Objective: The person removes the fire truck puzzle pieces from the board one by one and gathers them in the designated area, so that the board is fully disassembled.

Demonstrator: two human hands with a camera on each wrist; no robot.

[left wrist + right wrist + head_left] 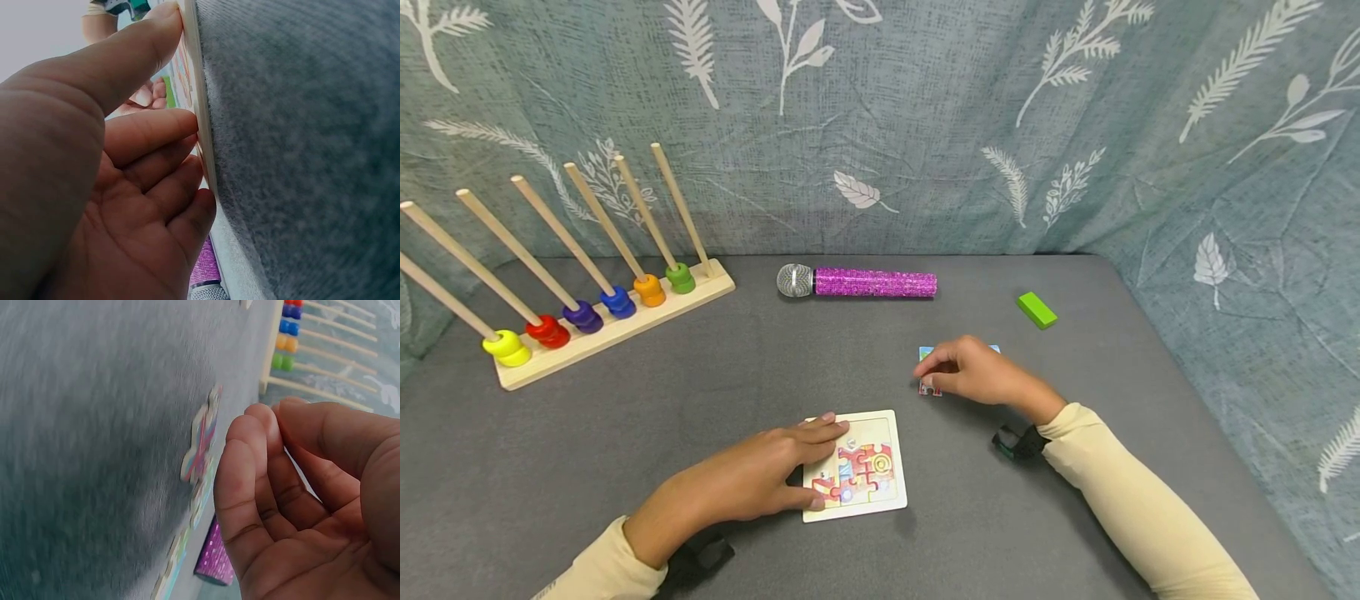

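Puzzle [874, 430]: a wooden frame lying flat on the grey table [715, 417], with interlocked red pieces [859, 479] toward its 6 o'clock side and bare wood toward 12.
Left hand [767, 471]: at the puzzle's 9 o'clock edge, fingers extended and thumb spread well away from them — thumb tip resting near 8, fingertips near 11.
Right hand [973, 371]: above the loose pieces [932, 391], fingers loosely bent toward the thumb — a slight gap shows between thumb and index in the head view, and nothing can be seen held there.
Loose pieces: between 1 and 2 o'clock from the puzzle, on the table, partly covered by the right hand (how many, I cannot tell); blue edges and a red-and-white bit show.
Mic [872, 282]: at 12 o'clock from the puzzle, on its side, silver head to 9, sparkly purple handle to 3.
Block [1037, 310]: bright green, flat on the table, toward 2 o'clock.
Rack [703, 287]: wooden, toward 10 o'clock, with seven slanting pegs; six carry coloured rings at the foot (yellow nearest, green farthest).
Cloth [910, 108]: blue-grey with white leaves, hanging beyond the table at 12.
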